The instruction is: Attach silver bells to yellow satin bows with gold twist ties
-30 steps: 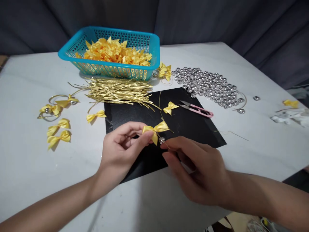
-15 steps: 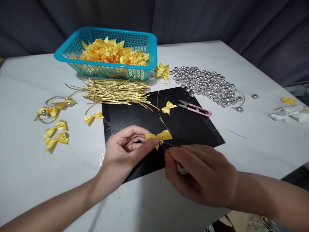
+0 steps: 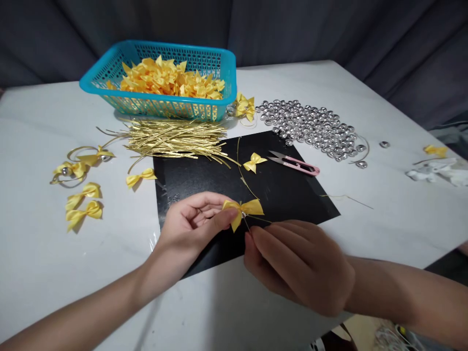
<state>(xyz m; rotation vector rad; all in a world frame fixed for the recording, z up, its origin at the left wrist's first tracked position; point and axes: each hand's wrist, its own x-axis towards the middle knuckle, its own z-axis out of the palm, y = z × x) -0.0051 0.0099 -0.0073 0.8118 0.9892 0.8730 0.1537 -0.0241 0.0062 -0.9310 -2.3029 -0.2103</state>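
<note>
My left hand point(image 3: 190, 229) pinches a small yellow ribbon bow point(image 3: 244, 209) by its left loop, just above the black sheet point(image 3: 281, 192). A thin gold wire point(image 3: 256, 218) runs out from the bow's knot. My right hand point(image 3: 298, 263) is closed, fingertips pinched on that wire just below and right of the bow. A tiny silver bell at the knot is barely visible. Another loose bow point(image 3: 254, 162) lies on the black sheet behind.
A blue basket point(image 3: 109, 80) of yellow bows stands at the back. A pile of gold wires point(image 3: 175, 136) lies before it, silver bells point(image 3: 314, 126) to the right, pink snips point(image 3: 296, 165) on the sheet, finished bows point(image 3: 82, 202) at the left.
The bow has swung level and dropped slightly toward me. My right hand has shifted down and closed its fingertips on the wire under the bow. The bell is now mostly hidden.
</note>
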